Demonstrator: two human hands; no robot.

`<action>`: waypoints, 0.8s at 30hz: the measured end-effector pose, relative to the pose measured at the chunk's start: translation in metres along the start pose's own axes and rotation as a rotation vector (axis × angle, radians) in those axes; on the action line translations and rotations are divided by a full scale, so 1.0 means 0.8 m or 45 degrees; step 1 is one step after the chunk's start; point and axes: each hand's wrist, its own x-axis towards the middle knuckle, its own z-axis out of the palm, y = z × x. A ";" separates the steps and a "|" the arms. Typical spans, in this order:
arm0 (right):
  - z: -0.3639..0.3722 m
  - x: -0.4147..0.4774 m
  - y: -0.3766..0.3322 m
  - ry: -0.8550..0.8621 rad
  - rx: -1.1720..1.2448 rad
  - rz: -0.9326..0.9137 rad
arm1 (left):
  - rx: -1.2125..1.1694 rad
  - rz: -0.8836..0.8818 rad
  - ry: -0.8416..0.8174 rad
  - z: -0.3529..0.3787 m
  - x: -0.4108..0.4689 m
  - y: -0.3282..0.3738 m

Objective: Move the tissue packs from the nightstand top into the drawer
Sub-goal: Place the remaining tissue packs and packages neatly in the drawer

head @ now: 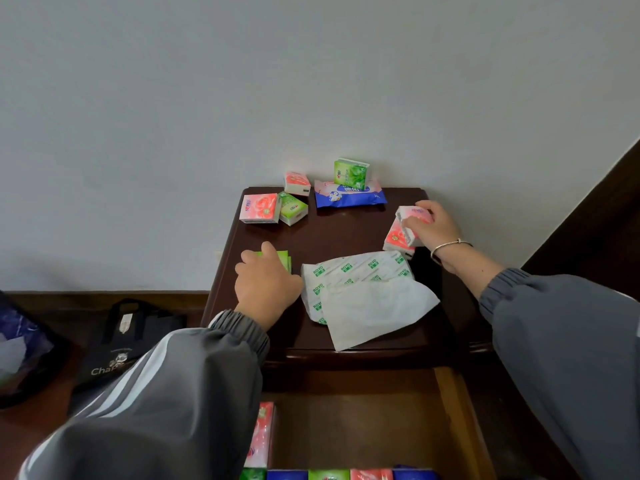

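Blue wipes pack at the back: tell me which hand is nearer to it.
Right. The right hand grips pink packs just right of the blue wipes pack; the left hand is farther, at the front left.

**Around the nightstand: what else is in view**

A plain pale grey wall (pixel 242 81) fills the upper view. Low on the left, a black fabric tote bag with white lettering (pixel 128 344) leans by a dark wooden skirting board (pixel 104 297). Further left sits a dark bag with blue and white contents (pixel 20 348), partly cut off. A dark wooden panel (pixel 602 216) slants at far right.
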 end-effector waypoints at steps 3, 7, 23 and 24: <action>-0.002 0.001 -0.008 0.156 -0.052 0.140 | -0.003 0.007 0.014 0.002 0.001 -0.001; 0.012 0.001 -0.023 0.117 -0.199 0.280 | -0.008 0.017 0.036 0.004 0.003 -0.003; 0.053 -0.018 -0.031 0.222 -0.458 0.307 | -0.140 0.079 0.146 0.015 0.004 -0.013; 0.048 -0.023 -0.030 0.262 -0.349 0.265 | -0.174 0.098 0.159 0.014 0.002 -0.016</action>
